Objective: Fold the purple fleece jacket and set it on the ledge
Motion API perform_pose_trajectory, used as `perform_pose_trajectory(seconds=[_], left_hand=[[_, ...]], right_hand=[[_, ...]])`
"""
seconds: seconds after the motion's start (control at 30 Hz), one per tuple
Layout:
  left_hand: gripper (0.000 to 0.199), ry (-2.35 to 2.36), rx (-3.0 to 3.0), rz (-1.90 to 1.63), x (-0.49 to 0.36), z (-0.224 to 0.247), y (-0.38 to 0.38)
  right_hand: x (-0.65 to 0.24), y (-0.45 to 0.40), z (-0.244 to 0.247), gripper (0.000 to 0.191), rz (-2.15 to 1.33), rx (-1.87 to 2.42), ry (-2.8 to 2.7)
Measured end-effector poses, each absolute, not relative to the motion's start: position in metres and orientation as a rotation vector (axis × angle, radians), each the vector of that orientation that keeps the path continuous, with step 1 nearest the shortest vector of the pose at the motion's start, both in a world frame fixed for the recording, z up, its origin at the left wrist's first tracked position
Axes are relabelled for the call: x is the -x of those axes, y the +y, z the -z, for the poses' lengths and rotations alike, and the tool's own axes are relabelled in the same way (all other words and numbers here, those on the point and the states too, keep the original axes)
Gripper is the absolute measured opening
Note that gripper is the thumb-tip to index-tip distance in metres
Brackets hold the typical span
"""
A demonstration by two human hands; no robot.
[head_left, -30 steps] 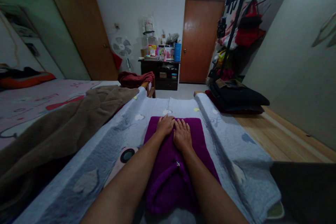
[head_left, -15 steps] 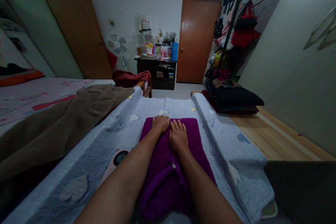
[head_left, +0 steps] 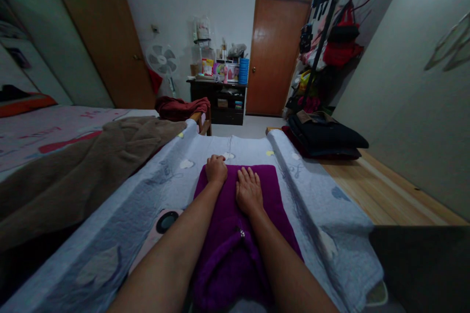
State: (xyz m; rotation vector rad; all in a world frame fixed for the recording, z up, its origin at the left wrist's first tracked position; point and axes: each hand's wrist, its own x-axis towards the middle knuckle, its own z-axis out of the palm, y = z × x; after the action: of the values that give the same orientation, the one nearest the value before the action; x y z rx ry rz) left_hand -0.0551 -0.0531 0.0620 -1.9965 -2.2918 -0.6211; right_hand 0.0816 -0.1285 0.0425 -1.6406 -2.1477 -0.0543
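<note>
A folded purple zip-up jacket [head_left: 229, 205] lies lengthwise before me on a pale, leaf-patterned cloth [head_left: 308, 205]. Its metal zip pull shows near the collar, at the end closest to me. My left hand [head_left: 216, 169] is at the jacket's far left corner, its fingers bent over the far edge; their tips are hidden. Flat on the jacket just right of centre rests my right hand [head_left: 249, 190], fingers stretched out and slightly apart. A pink phone-like object with a dark round part [head_left: 167, 222] lies left of the jacket, partly behind my left forearm.
A brown fleecy blanket [head_left: 121, 156] and a dark red cloth [head_left: 181, 108] lie to the left. On the right, folded dark clothes [head_left: 325, 134] are stacked on a wooden board [head_left: 362, 186]. A fan [head_left: 161, 61] and a black cabinet [head_left: 216, 105] stand farther back.
My left hand has slid left along the jacket's far edge, away from my right hand, and its fingers are more bent. My right hand has stayed nearly in place.
</note>
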Motion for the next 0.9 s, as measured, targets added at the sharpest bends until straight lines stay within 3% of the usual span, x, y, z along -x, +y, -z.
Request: perform_pose_trajectory(seconds=[0.5, 0.9], left_hand=[[0.028, -2.147, 2.123, 0.535, 0.08, -0.062, -0.081], [0.046, -2.287, 2.222, 0.351, 0.05, -0.068, -0.13]], right_hand=[[-0.08, -0.129, -0.043, 0.049, 0.062, 1.668, -2.136], [-0.08, -0.13, -0.045, 0.049, 0.035, 1.674, -2.146]])
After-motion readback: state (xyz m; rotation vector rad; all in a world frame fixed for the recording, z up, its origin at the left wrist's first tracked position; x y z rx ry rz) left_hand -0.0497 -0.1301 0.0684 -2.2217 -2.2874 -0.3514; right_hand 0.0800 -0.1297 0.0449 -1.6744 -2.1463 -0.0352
